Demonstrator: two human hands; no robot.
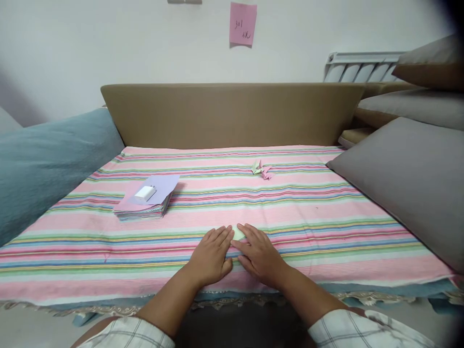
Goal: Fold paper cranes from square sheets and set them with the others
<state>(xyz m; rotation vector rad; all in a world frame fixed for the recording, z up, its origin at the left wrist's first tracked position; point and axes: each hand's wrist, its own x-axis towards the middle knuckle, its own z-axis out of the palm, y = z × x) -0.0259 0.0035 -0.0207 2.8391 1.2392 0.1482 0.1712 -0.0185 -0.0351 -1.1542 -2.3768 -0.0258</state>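
A small piece of pale green paper (238, 234) lies on the striped cloth, partly hidden under my hands. My left hand (213, 255) rests flat at its left side, fingers stretched forward and thumb apart. From the right, my right hand (260, 253) lies over the paper's edge, its fingers extended and slightly spread. How the paper is folded beneath them cannot be made out. Farther back on the cloth sit two small folded paper figures, a green one (257, 167) and a pink one (266, 173), touching or nearly touching.
A stack of coloured paper (143, 211) with a white charger plug (145, 193) on top stands at the left. The striped cloth (217, 208) covers the seat. Grey cushions (406, 179) pile up on the right; a blue armrest (54, 159) borders the left, a brown backrest (232, 116) the rear.
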